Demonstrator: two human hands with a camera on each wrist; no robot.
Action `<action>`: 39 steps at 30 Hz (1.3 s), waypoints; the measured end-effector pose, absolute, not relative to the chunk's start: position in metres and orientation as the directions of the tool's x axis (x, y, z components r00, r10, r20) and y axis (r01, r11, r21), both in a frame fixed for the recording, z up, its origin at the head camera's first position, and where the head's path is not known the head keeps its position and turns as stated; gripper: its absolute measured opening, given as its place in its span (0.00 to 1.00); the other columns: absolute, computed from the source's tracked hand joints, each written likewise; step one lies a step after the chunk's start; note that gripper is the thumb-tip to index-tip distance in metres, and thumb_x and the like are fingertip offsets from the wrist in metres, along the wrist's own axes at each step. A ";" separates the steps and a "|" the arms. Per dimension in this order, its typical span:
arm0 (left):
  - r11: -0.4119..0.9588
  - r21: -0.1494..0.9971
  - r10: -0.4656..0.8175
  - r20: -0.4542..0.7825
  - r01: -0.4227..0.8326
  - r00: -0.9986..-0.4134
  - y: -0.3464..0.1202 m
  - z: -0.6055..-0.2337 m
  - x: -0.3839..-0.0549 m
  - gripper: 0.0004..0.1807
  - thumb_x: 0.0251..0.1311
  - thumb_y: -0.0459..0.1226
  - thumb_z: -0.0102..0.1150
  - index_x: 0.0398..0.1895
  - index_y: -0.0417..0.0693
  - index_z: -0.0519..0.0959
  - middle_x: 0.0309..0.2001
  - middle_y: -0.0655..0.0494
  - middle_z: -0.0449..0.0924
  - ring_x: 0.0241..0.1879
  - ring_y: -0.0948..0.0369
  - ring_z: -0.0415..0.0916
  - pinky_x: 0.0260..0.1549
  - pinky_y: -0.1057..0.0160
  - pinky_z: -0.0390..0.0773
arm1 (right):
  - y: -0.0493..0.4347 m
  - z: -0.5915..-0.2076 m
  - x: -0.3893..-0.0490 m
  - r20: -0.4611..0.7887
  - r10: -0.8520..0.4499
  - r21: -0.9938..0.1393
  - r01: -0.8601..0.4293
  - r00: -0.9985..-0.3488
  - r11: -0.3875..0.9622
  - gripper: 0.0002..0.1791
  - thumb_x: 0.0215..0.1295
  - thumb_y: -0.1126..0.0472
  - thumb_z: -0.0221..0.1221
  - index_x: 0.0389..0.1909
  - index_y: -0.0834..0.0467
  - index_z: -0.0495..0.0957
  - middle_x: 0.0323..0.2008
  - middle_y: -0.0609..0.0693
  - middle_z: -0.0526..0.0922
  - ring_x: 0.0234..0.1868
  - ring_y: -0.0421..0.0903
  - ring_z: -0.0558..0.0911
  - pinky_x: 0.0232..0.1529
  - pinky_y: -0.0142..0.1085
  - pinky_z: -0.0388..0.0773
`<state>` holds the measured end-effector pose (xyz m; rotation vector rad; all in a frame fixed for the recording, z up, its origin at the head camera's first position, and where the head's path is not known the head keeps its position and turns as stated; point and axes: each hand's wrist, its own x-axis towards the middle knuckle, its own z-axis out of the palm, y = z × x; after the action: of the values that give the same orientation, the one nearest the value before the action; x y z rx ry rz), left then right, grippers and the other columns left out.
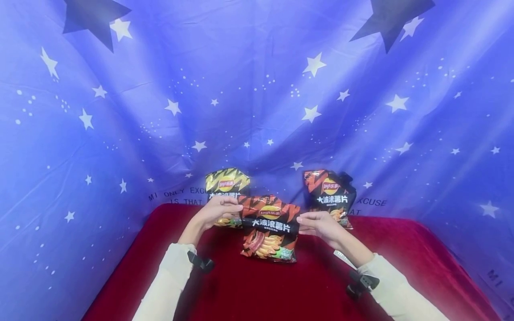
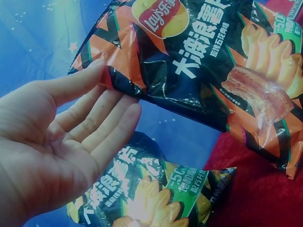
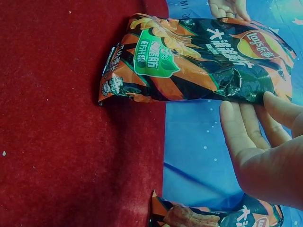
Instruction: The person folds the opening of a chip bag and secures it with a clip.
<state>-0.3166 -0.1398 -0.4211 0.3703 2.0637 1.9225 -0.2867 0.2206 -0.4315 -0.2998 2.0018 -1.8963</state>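
Observation:
An orange-and-black bag of Lay's potato chips is held upright between both hands, its printed front towards me. My left hand pinches one side edge near the top, and in the left wrist view its thumb lies on the front with the fingers behind. On the opposite edge my right hand pinches the bag the same way. Behind the left hand stands a yellow-and-black chip bag, partly covered by the held bag. A second orange-and-black chip bag stands beyond the right hand.
A dark red cloth covers the table. Blue star-printed fabric hangs behind and around it. Something black sits at the right bag's top corner. A small white object lies partly hidden by the right forearm.

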 end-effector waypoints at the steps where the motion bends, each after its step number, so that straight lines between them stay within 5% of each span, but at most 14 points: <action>1: 0.088 0.996 0.379 -0.040 -0.007 -0.925 -0.140 -0.420 -0.316 0.10 0.66 0.33 0.64 0.46 0.36 0.78 0.36 0.57 0.86 0.40 0.60 0.86 0.59 0.42 0.79 | 0.221 -0.431 -0.286 -0.115 -0.397 -0.993 0.093 -0.911 0.073 0.11 0.72 0.65 0.60 0.50 0.65 0.84 0.37 0.44 0.86 0.40 0.42 0.88 0.56 0.45 0.84; 5: 0.182 0.982 0.332 -0.014 0.049 -0.943 -0.136 -0.411 -0.312 0.16 0.62 0.38 0.69 0.47 0.37 0.81 0.41 0.53 0.87 0.44 0.59 0.84 0.60 0.40 0.77 | 0.221 -0.431 -0.286 -0.110 -0.392 -0.993 0.086 -0.913 0.077 0.12 0.72 0.65 0.60 0.50 0.66 0.83 0.37 0.44 0.86 0.40 0.43 0.88 0.55 0.44 0.84; 13: 0.288 0.919 0.294 0.182 0.269 -0.938 -0.112 -0.387 -0.310 0.22 0.56 0.41 0.75 0.53 0.43 0.85 0.52 0.47 0.86 0.51 0.56 0.81 0.52 0.58 0.82 | 0.218 -0.432 -0.287 -0.096 -0.378 -0.994 0.071 -0.921 0.078 0.14 0.72 0.65 0.60 0.52 0.68 0.82 0.38 0.44 0.87 0.41 0.43 0.88 0.56 0.45 0.84; 24: 0.596 0.703 0.323 0.232 0.388 -0.918 -0.076 -0.362 -0.303 0.21 0.47 0.52 0.79 0.42 0.52 0.89 0.43 0.58 0.90 0.45 0.60 0.84 0.52 0.54 0.83 | 0.211 -0.429 -0.289 -0.087 -0.330 -0.996 0.071 -0.940 0.060 0.10 0.69 0.66 0.62 0.48 0.64 0.83 0.37 0.45 0.88 0.41 0.44 0.89 0.53 0.41 0.85; 39: 0.608 0.687 0.389 0.179 0.398 -0.904 -0.070 -0.356 -0.308 0.13 0.52 0.48 0.77 0.35 0.53 0.88 0.40 0.59 0.90 0.45 0.60 0.83 0.56 0.50 0.80 | 0.200 -0.425 -0.291 -0.099 -0.244 -0.993 0.079 -0.965 0.089 0.08 0.63 0.67 0.68 0.42 0.65 0.83 0.34 0.44 0.86 0.38 0.40 0.87 0.52 0.43 0.86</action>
<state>-0.3077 -0.0696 -0.3560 0.6920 2.8272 1.2124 -0.2912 0.1996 -0.4248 -0.1652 2.1275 -1.9648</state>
